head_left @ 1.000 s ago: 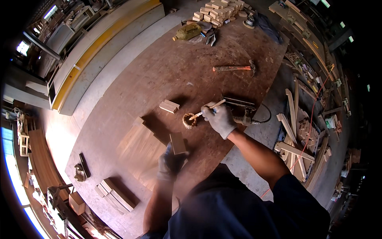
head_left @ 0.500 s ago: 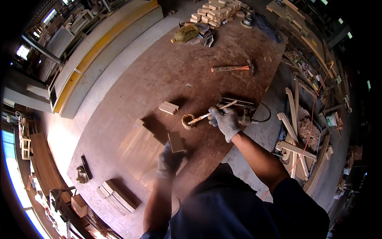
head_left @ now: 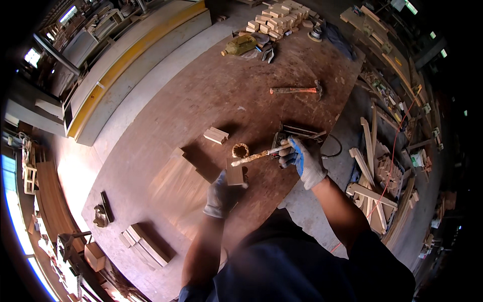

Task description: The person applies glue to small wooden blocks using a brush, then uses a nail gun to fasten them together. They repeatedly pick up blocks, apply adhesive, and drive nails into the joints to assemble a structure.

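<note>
My left hand (head_left: 217, 195), in a grey glove, grips a small wood block (head_left: 235, 174) above the brown worktable (head_left: 201, 100). My right hand (head_left: 304, 162), in a grey and blue glove, is closed on a thin stick (head_left: 259, 155) whose left end is coated with pale, glue-like residue. That end hangs just above the block. Right behind the stick stands a small round pot (head_left: 240, 149) with a crusted brown rim. Beyond my right hand lies a dark tool with a hose (head_left: 302, 132), partly hidden by the hand. Left of the block are joined wood strips (head_left: 176, 186).
A short stack of strips (head_left: 216, 135) lies behind the joined strips, and more strips (head_left: 146, 245) lie at the near left. Farther off are a hammer (head_left: 296, 90), a dirty yellowish bottle (head_left: 240, 45) and piled blocks (head_left: 276, 20). Scrap lumber (head_left: 370, 191) lies on the right.
My right hand has drawn the stick's coated end out of the pot and moved slightly right. My left hand has carried the block right, toward the stick.
</note>
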Demonstrator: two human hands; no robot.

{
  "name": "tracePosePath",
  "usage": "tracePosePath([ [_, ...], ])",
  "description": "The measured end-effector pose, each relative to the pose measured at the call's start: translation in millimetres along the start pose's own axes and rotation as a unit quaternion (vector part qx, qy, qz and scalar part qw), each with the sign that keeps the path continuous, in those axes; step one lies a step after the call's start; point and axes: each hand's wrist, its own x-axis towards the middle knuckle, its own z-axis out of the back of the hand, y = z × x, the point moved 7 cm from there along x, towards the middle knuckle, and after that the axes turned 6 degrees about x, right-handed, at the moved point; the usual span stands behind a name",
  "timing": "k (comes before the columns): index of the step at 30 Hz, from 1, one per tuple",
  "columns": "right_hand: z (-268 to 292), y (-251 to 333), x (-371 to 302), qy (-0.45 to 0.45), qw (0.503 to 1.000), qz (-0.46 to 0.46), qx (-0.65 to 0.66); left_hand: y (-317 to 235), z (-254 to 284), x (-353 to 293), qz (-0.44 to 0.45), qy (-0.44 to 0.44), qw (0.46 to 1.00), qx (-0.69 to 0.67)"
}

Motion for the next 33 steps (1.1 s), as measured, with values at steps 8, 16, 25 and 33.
tracePosePath([
  [8, -15.3, 0.3, -14.4, 0.015, 0.999, 0.042, -0.026, -8.3, -5.5, -12.1, -0.050, 0.009, 0.993, 0.110],
  [16, -26.3, 7.1, -16.0, 0.039, 0.996, 0.077, -0.021, -6.1, -13.0, -17.3, 0.026, 0.050, 0.990, -0.132],
  [25, -35.3, 19.2, -31.8, 0.060, 0.985, 0.139, -0.082, -8.8, -16.5, -17.3, 0.027, 0.070, 0.973, -0.217],
  [33, -42.9, 15.6, -60.7, 0.120, 0.979, 0.126, -0.102, -7.5, 3.2, -12.5, -0.086, 0.034, 0.993, 0.068],
])
